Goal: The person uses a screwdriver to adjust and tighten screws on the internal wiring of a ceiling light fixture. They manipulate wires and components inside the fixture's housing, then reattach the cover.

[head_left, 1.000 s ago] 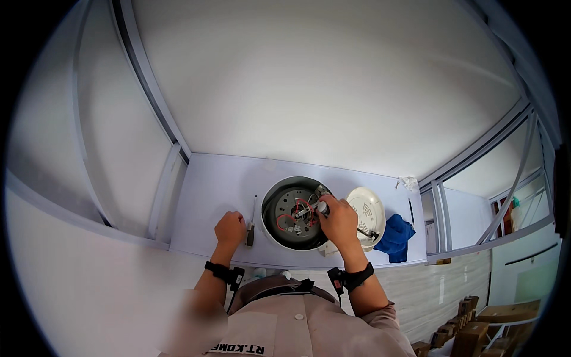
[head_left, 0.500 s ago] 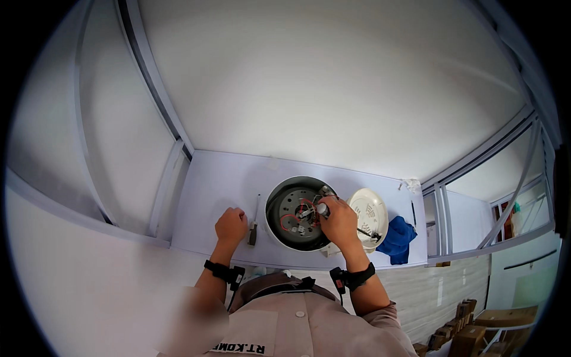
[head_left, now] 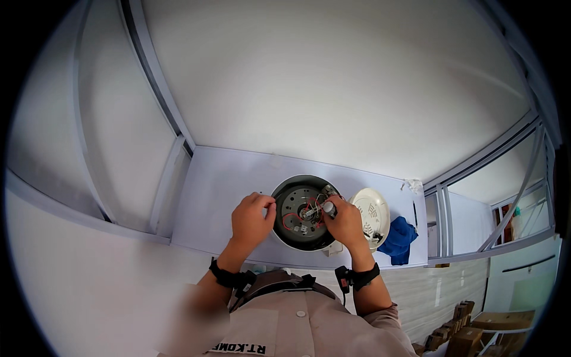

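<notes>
A round, dark-walled appliance housing (head_left: 289,237), like an upturned rice cooker base, stands open on the white table. Inside it are a grey metal plate (head_left: 292,201), red wires (head_left: 289,226) and small metal parts. My right hand (head_left: 347,226) reaches over its right side, its fingers closed on a small light-grey cylinder (head_left: 329,208). At the left rim is my left hand (head_left: 252,219), thumb and forefinger pinched together; whatever they may hold is too small to make out. The screwdriver seen earlier on the table is hidden by that hand.
A cream vented cover (head_left: 376,207) lies just right of the housing, small dark parts on it. Beyond it is a crumpled blue cloth (head_left: 398,239). The white table (head_left: 220,172) backs onto a pale wall, with metal frames at both sides.
My left hand has moved right and slightly up from beside the screwdriver to the housing's rim, now pinching. The right hand stays at the housing, still on the cylinder, slightly shifted right.
</notes>
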Demonstrator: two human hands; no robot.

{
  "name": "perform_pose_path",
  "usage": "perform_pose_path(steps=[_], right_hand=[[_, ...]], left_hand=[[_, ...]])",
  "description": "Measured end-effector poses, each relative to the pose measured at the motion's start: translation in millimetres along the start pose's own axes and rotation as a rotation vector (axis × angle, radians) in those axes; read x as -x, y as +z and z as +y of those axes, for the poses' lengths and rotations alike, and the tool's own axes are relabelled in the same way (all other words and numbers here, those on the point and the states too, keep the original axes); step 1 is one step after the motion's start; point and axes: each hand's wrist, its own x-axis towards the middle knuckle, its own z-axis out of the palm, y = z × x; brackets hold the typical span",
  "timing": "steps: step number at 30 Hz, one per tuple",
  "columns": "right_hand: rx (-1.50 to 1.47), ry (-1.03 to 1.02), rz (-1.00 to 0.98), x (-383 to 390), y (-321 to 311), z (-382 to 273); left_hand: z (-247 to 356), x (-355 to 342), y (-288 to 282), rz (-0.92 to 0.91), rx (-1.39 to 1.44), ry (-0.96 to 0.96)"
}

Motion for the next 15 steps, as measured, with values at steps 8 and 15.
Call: perform_pose_path(steps=[8, 15], right_hand=[[-0.022, -0.024, -0.02, -2, -4, 0], [-0.025, -0.066, 0.011, 0, -3, 6]], left_hand=[[22, -8, 16, -0.218, -0.06, 0.194], [26, -9, 44, -0.283, -0.198, 0.265]])
